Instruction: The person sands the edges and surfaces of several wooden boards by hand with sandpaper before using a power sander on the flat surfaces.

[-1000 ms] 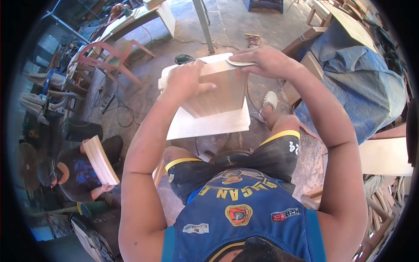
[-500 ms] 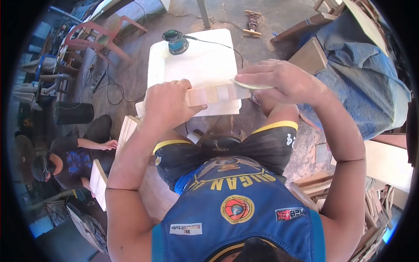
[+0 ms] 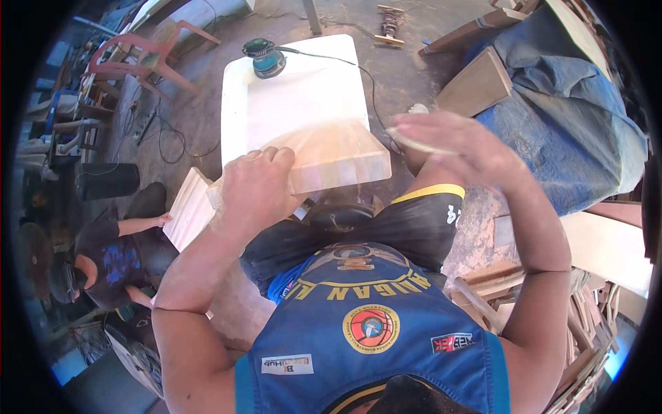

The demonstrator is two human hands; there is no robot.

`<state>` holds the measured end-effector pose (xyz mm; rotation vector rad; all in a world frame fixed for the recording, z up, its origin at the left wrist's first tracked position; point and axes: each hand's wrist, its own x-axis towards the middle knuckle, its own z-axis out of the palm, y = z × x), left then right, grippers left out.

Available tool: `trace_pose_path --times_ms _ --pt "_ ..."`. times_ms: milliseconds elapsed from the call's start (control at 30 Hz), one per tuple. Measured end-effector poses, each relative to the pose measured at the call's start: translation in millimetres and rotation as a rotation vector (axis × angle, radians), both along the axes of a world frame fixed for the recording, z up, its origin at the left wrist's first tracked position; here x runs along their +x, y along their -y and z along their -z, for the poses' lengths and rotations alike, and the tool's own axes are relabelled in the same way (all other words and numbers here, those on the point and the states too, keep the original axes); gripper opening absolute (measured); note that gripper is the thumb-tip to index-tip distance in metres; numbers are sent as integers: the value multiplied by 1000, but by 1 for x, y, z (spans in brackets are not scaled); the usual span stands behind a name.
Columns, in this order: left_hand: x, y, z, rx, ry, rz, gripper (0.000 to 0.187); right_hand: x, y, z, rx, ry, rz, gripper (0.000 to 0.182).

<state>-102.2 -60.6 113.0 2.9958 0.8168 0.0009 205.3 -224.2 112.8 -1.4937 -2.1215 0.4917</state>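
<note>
A pale wooden board (image 3: 339,162) with a striped, block-jointed edge is tilted over the near end of a white table (image 3: 236,103). My left hand (image 3: 256,185) grips the board's left end, fingers over its top. My right hand (image 3: 460,146), blurred by motion, is to the right of the board and apart from it. Pressed under its fingers is a thin pale pad (image 3: 422,143). A teal sander (image 3: 267,61) stands at the table's far left corner, its black cord running off to the right.
At the left, a co-worker (image 3: 114,259) holds a striped wooden board (image 3: 189,210). A red plastic chair (image 3: 155,62) stands at the upper left. Blue tarp (image 3: 572,131) covers things at the right, beside a leaning panel (image 3: 476,84). Wood scraps (image 3: 586,324) lie lower right.
The board has tilted so its broad face shows. My right hand has moved off its edge to the right with the pad. The co-worker's board has turned.
</note>
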Motion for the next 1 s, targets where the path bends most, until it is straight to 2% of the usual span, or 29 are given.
trace_pose_path --times_ms 67,133,200,300,433,500,600,733,833,1000 --pt "-1 1 1 4 -4 17 39 -31 -16 7 26 -19 -157 53" --pt "-1 3 -2 0 -16 17 38 -47 -16 7 42 -32 -144 54" --pt "-1 3 -2 -7 -12 17 38 -42 -9 0 44 65 -115 64" --pt "1 1 -3 5 5 0 38 -30 -5 3 67 138 -112 64" --pt "1 0 -4 -4 15 -8 39 -57 -30 -3 202 186 -136 54" --pt "-2 0 2 -2 32 -4 40 -49 -26 -9 78 162 -147 55" --pt "0 0 0 5 35 -18 40 -23 -10 -6 66 182 -122 56" --pt "6 -7 -5 -21 -50 -31 43 -55 -36 -17 136 245 -161 63" --pt "5 -11 -11 -33 -10 -22 43 -77 -64 -14 105 202 -198 64" --pt "-41 -40 -26 -132 -34 -89 53 -44 -43 -15 74 237 -155 67"
